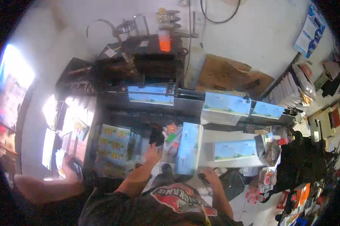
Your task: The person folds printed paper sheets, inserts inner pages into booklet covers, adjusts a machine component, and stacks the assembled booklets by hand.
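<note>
My left hand (pixel 152 154) is just below a small black object (pixel 157 135), left of a long light-blue printed stack (pixel 189 148). Blur hides whether its fingers touch that object. Beside the stack's lower right end is my right hand (pixel 210 176), its fingers near a small dark shape that I cannot make out. Another light-blue printed stack (pixel 235 150) lies on the pale worktop (pixel 211 137). Between the black object and the long stack is a small heap of orange, green and white packets (pixel 172 133).
At the left, a co-worker's hand (pixel 69 168) is by bright printed sheets. Yellow-and-blue printed stacks (pixel 114 145) stand nearby. Behind the worktop run a dark machine (pixel 155 56), more light-blue stacks (pixel 227 103) and a cardboard box (pixel 228 75). Clutter fills the right side.
</note>
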Demonstrator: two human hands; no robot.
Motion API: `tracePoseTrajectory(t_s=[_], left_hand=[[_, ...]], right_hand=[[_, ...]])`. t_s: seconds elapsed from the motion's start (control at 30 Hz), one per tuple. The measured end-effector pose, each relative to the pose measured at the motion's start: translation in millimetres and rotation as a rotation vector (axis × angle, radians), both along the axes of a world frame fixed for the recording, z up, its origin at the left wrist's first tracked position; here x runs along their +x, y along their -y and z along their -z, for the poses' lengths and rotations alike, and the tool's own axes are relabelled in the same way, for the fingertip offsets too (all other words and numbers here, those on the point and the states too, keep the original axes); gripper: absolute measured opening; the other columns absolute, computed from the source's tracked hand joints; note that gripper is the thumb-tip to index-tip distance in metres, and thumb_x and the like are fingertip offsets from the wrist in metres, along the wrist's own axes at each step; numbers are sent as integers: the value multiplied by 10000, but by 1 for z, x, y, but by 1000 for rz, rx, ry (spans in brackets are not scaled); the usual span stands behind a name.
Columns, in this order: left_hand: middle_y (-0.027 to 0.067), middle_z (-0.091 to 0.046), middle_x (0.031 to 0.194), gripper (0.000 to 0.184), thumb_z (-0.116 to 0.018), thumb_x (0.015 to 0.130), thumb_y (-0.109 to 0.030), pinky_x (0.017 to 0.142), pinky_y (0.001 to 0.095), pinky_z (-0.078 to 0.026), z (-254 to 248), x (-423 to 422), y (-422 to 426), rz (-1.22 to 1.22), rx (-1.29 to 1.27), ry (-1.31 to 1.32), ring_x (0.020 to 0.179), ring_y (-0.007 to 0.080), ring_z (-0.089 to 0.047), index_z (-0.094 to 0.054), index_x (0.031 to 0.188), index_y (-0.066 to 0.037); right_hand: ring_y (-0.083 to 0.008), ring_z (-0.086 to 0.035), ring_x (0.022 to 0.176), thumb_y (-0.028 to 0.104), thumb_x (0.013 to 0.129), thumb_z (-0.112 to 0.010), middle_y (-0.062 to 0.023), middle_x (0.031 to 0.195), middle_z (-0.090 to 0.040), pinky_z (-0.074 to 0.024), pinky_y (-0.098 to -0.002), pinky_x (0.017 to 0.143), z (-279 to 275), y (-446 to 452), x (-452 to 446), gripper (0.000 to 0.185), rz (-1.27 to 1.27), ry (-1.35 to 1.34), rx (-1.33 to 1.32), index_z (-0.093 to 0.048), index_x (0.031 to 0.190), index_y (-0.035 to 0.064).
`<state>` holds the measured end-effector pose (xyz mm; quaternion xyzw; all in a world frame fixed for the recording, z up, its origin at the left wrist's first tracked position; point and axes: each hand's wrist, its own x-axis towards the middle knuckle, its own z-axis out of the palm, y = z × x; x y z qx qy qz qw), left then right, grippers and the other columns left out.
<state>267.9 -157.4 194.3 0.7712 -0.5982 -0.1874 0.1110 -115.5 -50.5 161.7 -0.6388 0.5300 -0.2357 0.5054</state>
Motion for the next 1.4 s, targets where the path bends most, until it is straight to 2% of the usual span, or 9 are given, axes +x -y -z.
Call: tracePoseTrajectory(t_s=[0.07, 0.6, 0.73, 0.83, 0.97, 1.07, 1.17, 1.23, 1.4], left_hand=[[256, -530, 1184, 554, -569, 872, -318, 854, 500, -486, -7, 5, 1, 31, -17, -7, 1018, 420, -580, -407, 1313, -25], [211, -562, 1136, 453, -587, 877, -204, 793, 453, -495, -15, 0, 41, -106, -238, -275, 942, 378, -604, -456, 1279, -42], [197, -580, 1168, 491, -594, 890, -196, 845, 428, -499, -16, -16, 48, -115, -339, -246, 969, 362, -611, -439, 1329, -37], [170, -585, 1079, 465, -611, 862, -156, 745, 400, -503, -28, -52, 53, -219, -403, -224, 886, 316, -617, -475, 1286, -19], [166, -605, 1044, 499, -593, 870, -130, 766, 397, -494, -50, -89, 35, -410, -258, -310, 855, 306, -610, -439, 1334, -32], [171, -620, 1033, 515, -588, 875, -121, 790, 414, -490, -63, -100, 18, -394, -233, -309, 858, 317, -605, -417, 1355, -43], [168, -625, 1020, 515, -578, 875, -105, 783, 416, -488, -75, -81, -7, -395, -214, -310, 851, 313, -606, -408, 1356, -38], [168, -628, 1014, 515, -572, 875, -99, 785, 417, -487, -67, -75, -27, -430, -219, -338, 859, 314, -609, -402, 1357, -34], [199, -606, 1121, 492, -540, 864, -119, 851, 412, -475, -11, -46, -98, -542, -303, -266, 942, 350, -617, -439, 1335, -21]], right_hand=[[-210, -601, 933, 349, 900, -587, -136, 1057, -654, -479, -322, 822, -5, -1, 10, 595, 237, 116, 368, -450, 1323, -46], [-215, -587, 1076, 304, 900, -628, -167, 1165, -624, -474, -311, 879, -142, 0, -20, 509, 598, 303, 484, -528, 1257, -45], [-172, -585, 995, 301, 896, -584, -91, 1169, -621, -452, -309, 897, -117, 12, -95, 373, 397, -37, 746, -635, 1185, 70], [-180, -625, 901, 435, 923, -561, -105, 975, -671, -507, -312, 800, -63, 36, -164, 462, -331, -193, 184, -629, 1128, 26], [-208, -635, 806, 486, 907, -565, -103, 965, -665, -538, -350, 758, -88, 74, -185, 522, -513, -113, 660, -625, 1159, 34], [-290, -631, 1009, 234, 881, -579, -98, 1125, -660, -503, -387, 872, -105, 90, -208, 365, -403, -115, 732, -608, 1213, 85], [-256, -663, 855, 228, 864, -605, -112, 994, -691, -521, -369, 786, -121, 91, -207, 343, -5, 143, 925, -616, 1153, 45], [-202, -656, 757, 208, 865, -615, -107, 916, -695, -525, -338, 706, -141, 93, -200, 331, -216, -182, 471, -615, 1133, 12], [-184, -651, 796, 153, 857, -650, -115, 947, -675, -528, -308, 707, -148, 61, -199, 430, -44, -184, 460, -543, 1232, -26]])
